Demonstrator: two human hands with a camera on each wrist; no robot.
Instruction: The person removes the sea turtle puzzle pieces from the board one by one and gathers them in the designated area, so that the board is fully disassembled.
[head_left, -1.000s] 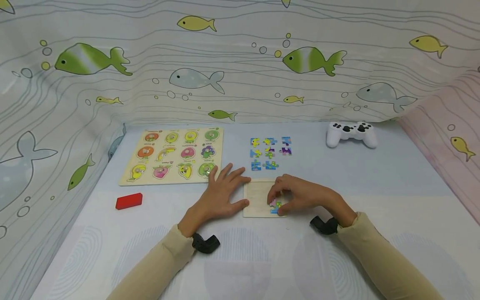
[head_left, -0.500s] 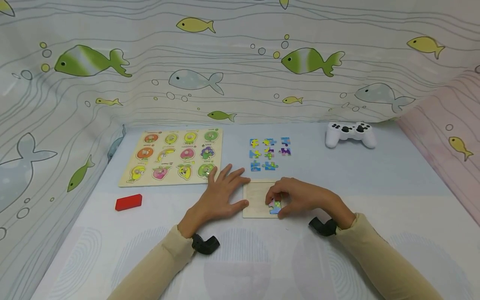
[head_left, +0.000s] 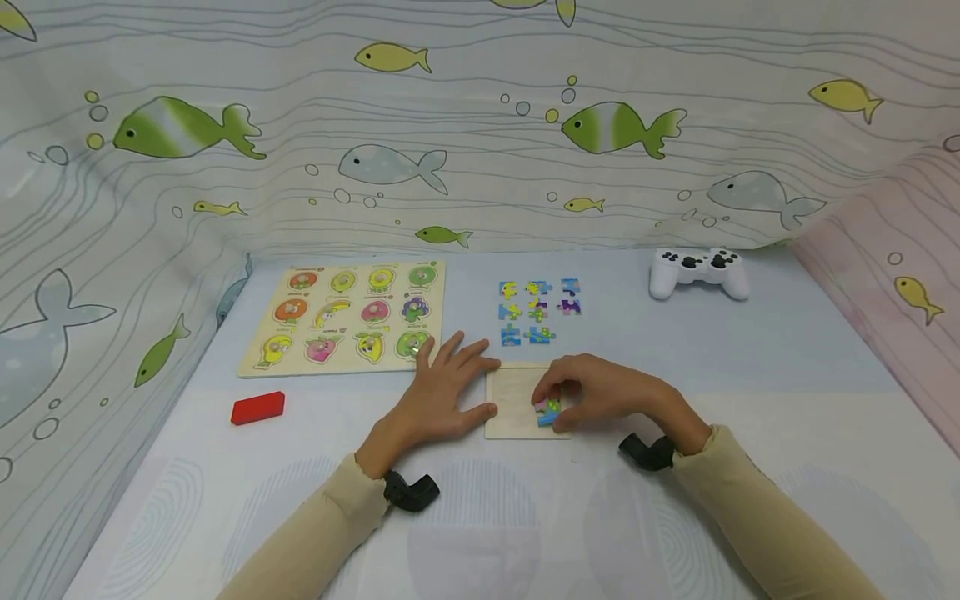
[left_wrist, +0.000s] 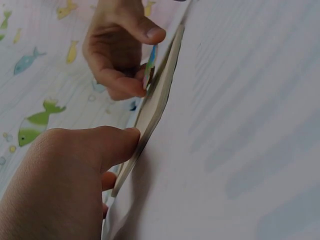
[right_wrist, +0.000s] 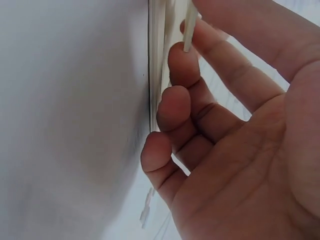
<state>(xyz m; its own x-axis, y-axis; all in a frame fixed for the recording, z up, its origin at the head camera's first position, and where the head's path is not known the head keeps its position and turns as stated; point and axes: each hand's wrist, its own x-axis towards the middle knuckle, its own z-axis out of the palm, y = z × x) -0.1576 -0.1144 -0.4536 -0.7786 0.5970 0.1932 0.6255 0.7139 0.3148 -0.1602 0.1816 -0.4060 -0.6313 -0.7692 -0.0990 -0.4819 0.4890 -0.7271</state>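
A small wooden puzzle board (head_left: 513,404) lies flat between my hands. My left hand (head_left: 438,396) is spread at its left side, with the thumb and fingertips touching the edge. Over the board's right part, my right hand (head_left: 607,390) pinches a jigsaw piece (head_left: 549,412) printed in pink, green and blue. In the left wrist view the piece (left_wrist: 150,65) stands on edge between thumb and fingers, just above the board (left_wrist: 159,95). The right wrist view shows only the piece's pale edge (right_wrist: 189,30) at the fingertips. Several more jigsaw pieces (head_left: 538,336) lie behind the board in loose rows.
A wooden fruit puzzle (head_left: 352,323) lies at the back left, its near right corner beside my left fingers. In front of it sits a red block (head_left: 258,407). At the back right is a white game controller (head_left: 699,273). A fish-patterned cloth (head_left: 495,200) rises behind the table.
My right hand still holds the jigsaw piece over the board, and the piece has shifted and tilted slightly. The left hand keeps its place. The head view has tipped up a little.
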